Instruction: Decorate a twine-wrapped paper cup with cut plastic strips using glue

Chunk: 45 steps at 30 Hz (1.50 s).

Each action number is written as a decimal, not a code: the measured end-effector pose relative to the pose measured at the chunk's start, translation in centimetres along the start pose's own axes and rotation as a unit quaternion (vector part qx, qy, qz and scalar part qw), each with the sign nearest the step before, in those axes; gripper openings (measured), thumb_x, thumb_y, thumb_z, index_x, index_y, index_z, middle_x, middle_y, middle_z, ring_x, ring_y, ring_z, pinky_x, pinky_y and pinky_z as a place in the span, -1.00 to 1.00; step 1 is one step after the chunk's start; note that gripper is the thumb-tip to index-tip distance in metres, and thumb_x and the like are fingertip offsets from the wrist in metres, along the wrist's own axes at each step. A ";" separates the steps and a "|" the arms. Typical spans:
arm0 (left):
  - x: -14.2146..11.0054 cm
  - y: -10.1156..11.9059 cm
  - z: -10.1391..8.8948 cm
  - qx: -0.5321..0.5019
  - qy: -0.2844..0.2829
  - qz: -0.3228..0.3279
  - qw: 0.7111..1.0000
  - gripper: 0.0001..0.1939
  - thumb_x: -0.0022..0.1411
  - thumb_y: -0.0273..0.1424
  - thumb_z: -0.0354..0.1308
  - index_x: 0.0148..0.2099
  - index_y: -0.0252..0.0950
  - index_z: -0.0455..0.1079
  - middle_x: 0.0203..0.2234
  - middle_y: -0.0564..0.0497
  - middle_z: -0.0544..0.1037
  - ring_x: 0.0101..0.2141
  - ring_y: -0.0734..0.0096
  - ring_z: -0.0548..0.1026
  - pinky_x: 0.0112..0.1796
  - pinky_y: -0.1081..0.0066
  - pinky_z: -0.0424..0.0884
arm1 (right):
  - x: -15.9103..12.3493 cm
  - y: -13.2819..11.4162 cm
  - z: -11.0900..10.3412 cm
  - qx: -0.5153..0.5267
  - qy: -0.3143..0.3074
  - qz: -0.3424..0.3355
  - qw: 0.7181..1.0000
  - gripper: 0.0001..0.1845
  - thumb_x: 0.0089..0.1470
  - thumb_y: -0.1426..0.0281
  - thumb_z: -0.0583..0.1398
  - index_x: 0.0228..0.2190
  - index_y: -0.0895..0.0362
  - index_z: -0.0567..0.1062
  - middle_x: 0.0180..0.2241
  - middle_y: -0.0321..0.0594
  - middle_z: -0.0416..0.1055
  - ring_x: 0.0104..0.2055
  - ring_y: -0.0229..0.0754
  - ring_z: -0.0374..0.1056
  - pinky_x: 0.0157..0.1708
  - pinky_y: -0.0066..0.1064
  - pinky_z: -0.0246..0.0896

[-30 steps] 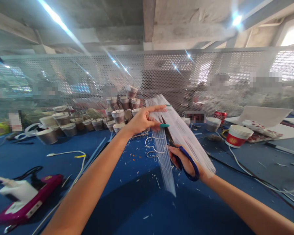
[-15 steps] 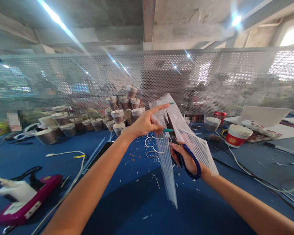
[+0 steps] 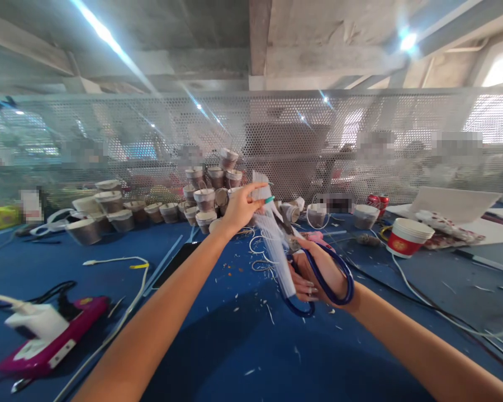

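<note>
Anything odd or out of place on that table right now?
Yes. White scraps lie scattered over the blue tabletop, like uncollected litter. Just behind the scissors, one cup appears tipped over, unlike the upright cups stacked nearby.

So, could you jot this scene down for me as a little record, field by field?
Left hand: pinches a clear strip
Right hand: holds blue-handled scissors
Table: blue, littered with pale scraps
Back: stacked pots before a mesh screen
Left side: purple power strip, white plug in it
Right side: red-and-white cups
</note>
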State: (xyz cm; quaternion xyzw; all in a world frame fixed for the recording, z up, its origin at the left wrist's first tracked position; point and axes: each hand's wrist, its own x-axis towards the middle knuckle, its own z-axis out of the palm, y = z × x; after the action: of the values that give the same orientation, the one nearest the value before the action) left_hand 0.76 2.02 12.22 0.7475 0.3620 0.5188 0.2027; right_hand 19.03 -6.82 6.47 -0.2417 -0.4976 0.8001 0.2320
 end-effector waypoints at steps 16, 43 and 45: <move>0.5 -2.7 -1.5 -0.126 0.078 -0.062 0.987 -0.66 0.06 -0.40 0.14 -0.08 -0.38 0.34 -0.06 -0.18 0.43 -0.27 0.32 0.52 -0.35 0.42 0.48 | -4.6 -1.8 -2.5 -0.085 -0.076 0.028 0.993 -0.08 -0.27 -0.31 -0.45 -0.79 0.15 0.27 -0.92 -0.37 -0.03 -0.90 -0.42 -0.10 -0.92 -0.59 -0.16; -0.2 -0.6 0.2 -0.206 -0.068 -0.076 0.973 -0.59 -0.01 -0.42 0.21 -0.05 -0.23 0.37 -0.04 -0.07 0.43 -0.22 0.26 0.50 -0.39 0.42 0.52 | 0.7 1.2 -2.7 -0.152 0.224 -0.078 0.959 -0.28 -0.13 -0.24 -0.16 -0.68 0.16 0.27 -0.82 -0.40 0.11 -0.80 -0.44 0.02 -0.82 -0.60 -0.09; -0.3 -0.4 0.3 -0.194 -0.088 -0.081 0.974 -0.55 -0.04 -0.44 0.23 -0.03 -0.21 0.36 -0.03 -0.08 0.41 -0.24 0.25 0.51 -0.43 0.43 0.52 | 0.8 1.3 -2.9 -0.153 0.230 -0.096 0.956 -0.29 -0.14 -0.24 -0.14 -0.68 0.16 0.27 -0.82 -0.40 0.11 -0.79 -0.44 0.02 -0.81 -0.60 -0.08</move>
State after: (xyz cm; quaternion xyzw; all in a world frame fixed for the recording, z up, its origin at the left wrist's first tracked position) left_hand 0.87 2.05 11.61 0.7045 0.2944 0.4936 0.4165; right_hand 20.07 -4.85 4.02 -0.4029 -0.5683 0.6111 0.3760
